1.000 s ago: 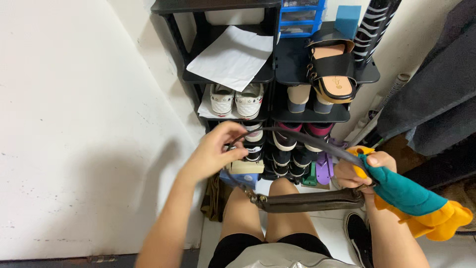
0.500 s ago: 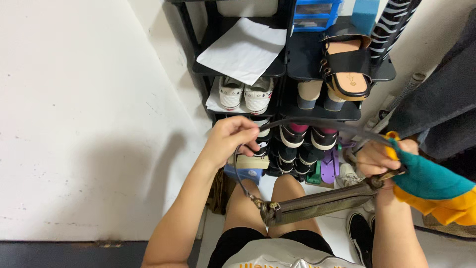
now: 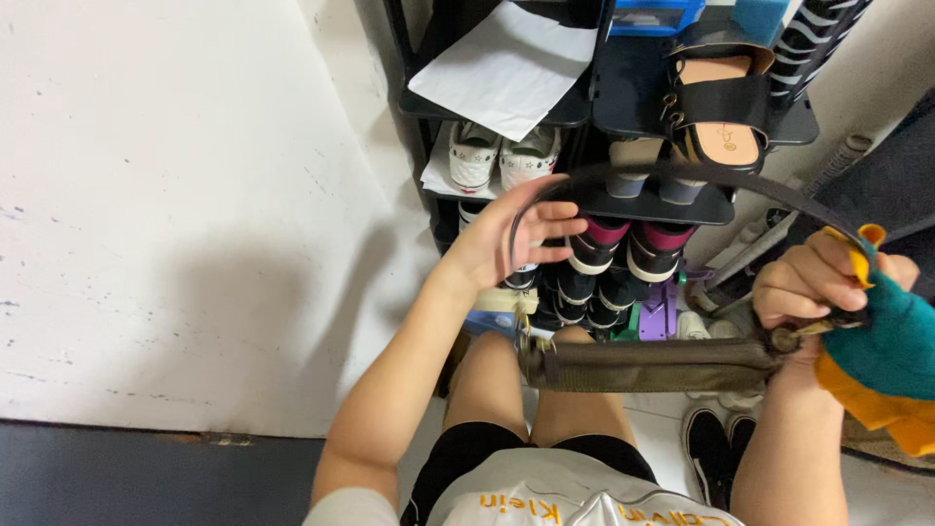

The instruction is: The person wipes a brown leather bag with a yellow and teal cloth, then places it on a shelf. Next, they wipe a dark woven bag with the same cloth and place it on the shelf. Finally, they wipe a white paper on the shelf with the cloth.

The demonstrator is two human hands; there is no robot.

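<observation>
Olive canvas bag (image 3: 662,365) hangs from its curved strap (image 3: 623,175), both hands (image 3: 511,239) gripping it.

Bright, even indoor light; soft arm shadow on white wall (image 3: 195,244); wide-angle edge distortion; slight motion blur.

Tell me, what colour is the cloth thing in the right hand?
The cloth in the right hand is teal with orange-yellow edges, seen in the head view.
</observation>
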